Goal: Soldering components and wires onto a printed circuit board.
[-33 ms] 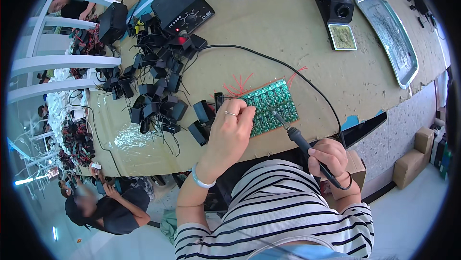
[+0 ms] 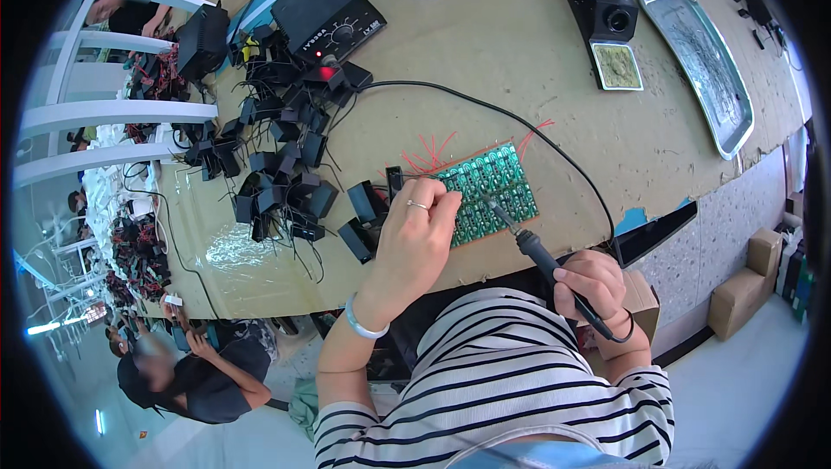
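Note:
A green circuit board panel (image 2: 493,176), divided into several small repeated units, lies on the table with red wires sticking out behind its far edge. My right hand (image 2: 593,283) is closed around the dark handle of a soldering iron (image 2: 541,252), whose metal tip points down at the middle of the panel. Over the panel's left part, my left hand (image 2: 424,218) has its thumb and fingers pinched together; what they hold is hidden. A thin dark wire runs beside these fingers. Small black boxes (image 2: 367,202) lie just left of that hand.
A black soldering station (image 2: 329,14) with a dial stands far left, its cable (image 2: 485,101) curving across the table. Black boxes with wires (image 2: 290,183) are heaped at left. Far right are an iron stand (image 2: 603,10), a sponge (image 2: 617,67) and a metal tray (image 2: 705,71). Co-workers sit at left.

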A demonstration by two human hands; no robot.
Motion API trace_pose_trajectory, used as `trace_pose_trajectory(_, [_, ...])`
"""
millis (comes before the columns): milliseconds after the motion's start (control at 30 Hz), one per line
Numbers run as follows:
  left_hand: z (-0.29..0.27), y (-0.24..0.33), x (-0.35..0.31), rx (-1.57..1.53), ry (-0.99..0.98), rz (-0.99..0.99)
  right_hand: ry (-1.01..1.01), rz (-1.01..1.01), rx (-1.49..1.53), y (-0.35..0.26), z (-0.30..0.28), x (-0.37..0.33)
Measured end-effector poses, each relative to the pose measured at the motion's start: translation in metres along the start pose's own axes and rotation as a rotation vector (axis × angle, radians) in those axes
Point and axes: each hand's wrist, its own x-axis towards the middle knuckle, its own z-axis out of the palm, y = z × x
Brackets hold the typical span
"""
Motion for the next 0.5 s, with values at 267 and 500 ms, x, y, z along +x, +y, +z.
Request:
trace_pose_trajectory(267, [0.0064, -0.0031, -0.0002, 0.012, 0.027, 0.053, -0.056, 0.024, 0.001, 0.0004, 0.0048, 0.0026])
trace_pose_trajectory(500, [0.0092, -0.0039, 0.0004, 0.010, 0.044, 0.067, -0.080, -0.040, -0.040, 0.0017, 0.0052, 0.0067])
